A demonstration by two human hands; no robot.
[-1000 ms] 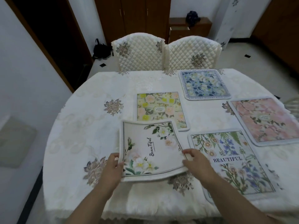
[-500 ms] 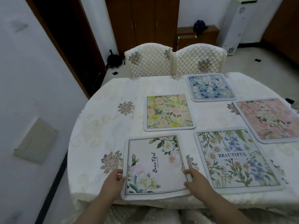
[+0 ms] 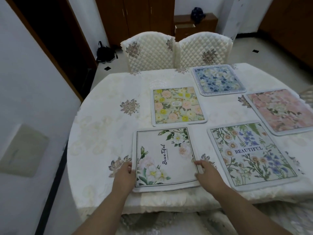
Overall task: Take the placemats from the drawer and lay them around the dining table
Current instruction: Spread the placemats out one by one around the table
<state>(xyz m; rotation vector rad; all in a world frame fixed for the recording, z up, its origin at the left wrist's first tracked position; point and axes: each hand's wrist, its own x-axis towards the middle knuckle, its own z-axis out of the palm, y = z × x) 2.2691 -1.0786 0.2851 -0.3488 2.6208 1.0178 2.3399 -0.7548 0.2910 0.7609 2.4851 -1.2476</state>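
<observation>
A white floral placemat [image 3: 165, 156] lies flat at the near edge of the round dining table [image 3: 101, 133]. My left hand [image 3: 124, 175] grips its left edge and my right hand [image 3: 207, 172] holds its right edge, fingers curled on the border. Several other placemats lie on the table: a yellow-flowered one [image 3: 177, 106] behind it, a blue one [image 3: 217, 80] at the far side, a pink one [image 3: 281, 111] at the right, and a green one [image 3: 250, 155] printed BEAUTIFUL beside my right hand.
Two quilted cream chairs [image 3: 176, 50] stand at the table's far side. A white wall [image 3: 25, 116] runs close along the left. Wooden cabinets [image 3: 135, 16] and a dark bag [image 3: 104, 51] on the floor are behind.
The white placemat was lifted and bowed a second ago; it now lies flat on the table near the front edge, with both hands still on its sides.
</observation>
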